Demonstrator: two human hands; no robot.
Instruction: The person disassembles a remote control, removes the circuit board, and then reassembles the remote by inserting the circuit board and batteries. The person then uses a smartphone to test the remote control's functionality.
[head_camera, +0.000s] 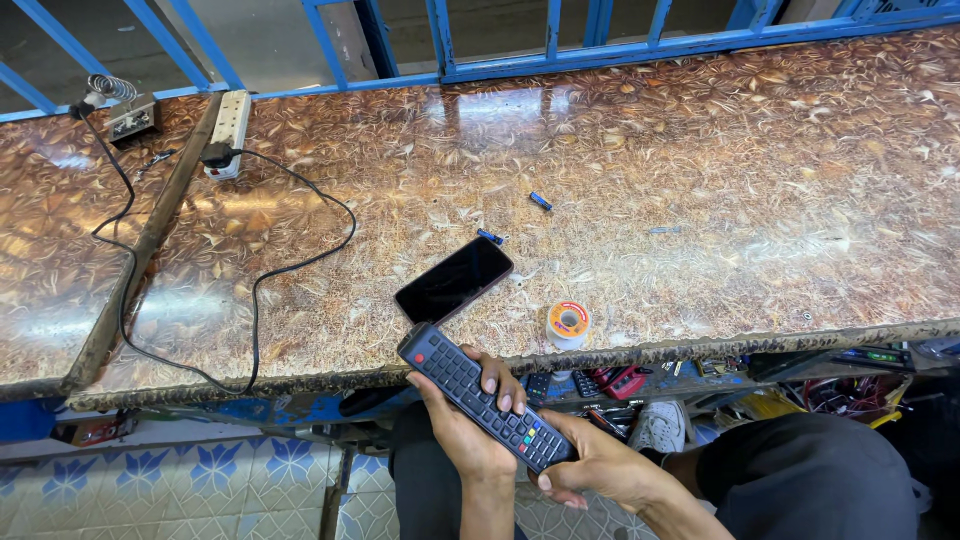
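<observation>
Brown, glossy laminate with a leaf-like swirl pattern covers the table, and window light glares off it near the far edge. Its front edge is chipped and rough. Behind it runs a blue metal railing. At the far left a white power strip lies on the table with a black cable plugged in; the cable loops across the surface and over the front edge. Near the middle lies a dark phone, screen up, with two small blue bits beyond it and a small spool of solder wire close to the edge.

Below the table edge, over the person's lap, both hands hold a black remote control, buttons up and angled from upper left to lower right. The left hand is wrapped around its middle from beneath, fingers curled over the keys. The right hand is closed on its lower end. A shelf under the table holds cluttered tools and wires. Pale floor tiles with blue flower shapes show at lower left.
</observation>
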